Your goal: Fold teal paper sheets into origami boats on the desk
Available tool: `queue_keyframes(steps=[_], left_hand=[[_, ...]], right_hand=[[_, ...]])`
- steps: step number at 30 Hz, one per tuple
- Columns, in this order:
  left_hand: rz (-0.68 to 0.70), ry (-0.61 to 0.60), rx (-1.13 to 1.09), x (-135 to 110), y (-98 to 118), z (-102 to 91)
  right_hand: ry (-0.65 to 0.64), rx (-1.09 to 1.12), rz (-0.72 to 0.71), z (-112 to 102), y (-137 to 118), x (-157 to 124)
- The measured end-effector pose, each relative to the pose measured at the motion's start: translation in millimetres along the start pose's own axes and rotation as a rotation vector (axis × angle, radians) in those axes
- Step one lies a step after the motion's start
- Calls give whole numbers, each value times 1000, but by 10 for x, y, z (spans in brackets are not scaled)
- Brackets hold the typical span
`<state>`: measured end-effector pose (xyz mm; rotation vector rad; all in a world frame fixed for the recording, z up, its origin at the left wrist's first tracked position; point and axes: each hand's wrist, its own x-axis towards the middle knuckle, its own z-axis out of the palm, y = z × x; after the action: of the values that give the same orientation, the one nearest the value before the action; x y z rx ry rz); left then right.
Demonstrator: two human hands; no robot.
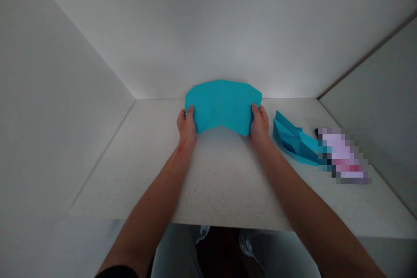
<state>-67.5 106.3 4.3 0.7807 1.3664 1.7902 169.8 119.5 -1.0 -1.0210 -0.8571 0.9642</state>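
Note:
A blue sheet of paper [223, 105] is held up over the back part of the table, bent slightly along its middle. My left hand [186, 124] grips its left edge, thumb on the near face and fingers behind. On the opposite edge my right hand [259, 122] pinches the paper the same way. Just right of that hand lies a folded blue paper boat [295, 140], touching neither hand. The far side of the sheet is hidden from me.
A pixelated, pale purple flat object [343, 156] lies beside the paper boat on the right. White walls [208, 30] close in the white tabletop [215, 182] at the back and both sides. The table's front edge is above my legs.

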Motion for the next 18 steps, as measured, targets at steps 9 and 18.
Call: queue_keyframes(steps=[9,18], left_hand=[[132,55,80,65,95,-96],[234,26,295,8,223,-161]], right_hand=[[81,-172,-77,-76,-79,-1],[56,-511,-198,-213,-396,-248]])
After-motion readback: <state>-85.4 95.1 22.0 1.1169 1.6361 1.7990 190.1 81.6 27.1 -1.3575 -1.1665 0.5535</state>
